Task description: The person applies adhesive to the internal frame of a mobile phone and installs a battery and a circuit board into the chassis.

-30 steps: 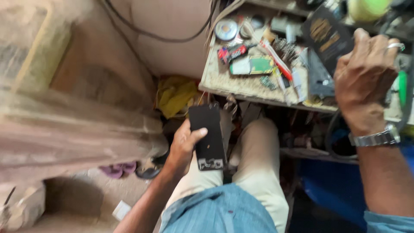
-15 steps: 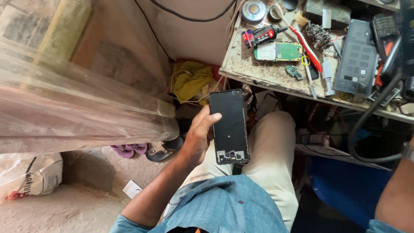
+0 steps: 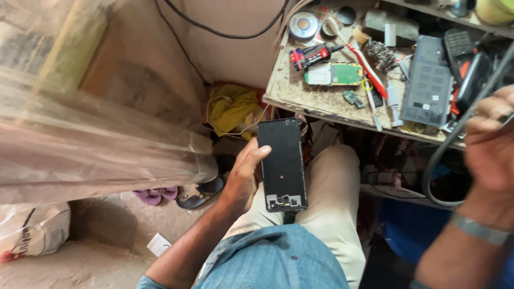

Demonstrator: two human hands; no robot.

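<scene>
- My left hand [image 3: 243, 179] grasps the black phone frame [image 3: 282, 165] by its long edge, thumb lying on the smooth flat face; the frame is over my knee, about the centre of my view.
- My right hand [image 3: 490, 147], at 3 o'clock, has fingers curled around a thick black cable [image 3: 447, 152].
- At 1 o'clock, the worn wooden bench [image 3: 292, 93] carries a green circuit board [image 3: 334, 74] and a grey ribbed rectangular case [image 3: 428, 80].

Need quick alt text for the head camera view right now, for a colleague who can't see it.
The left hand holds an opened black phone upright over the person's knee, while the right hand grips a black cable beside a cluttered workbench bearing a green circuit board.
</scene>
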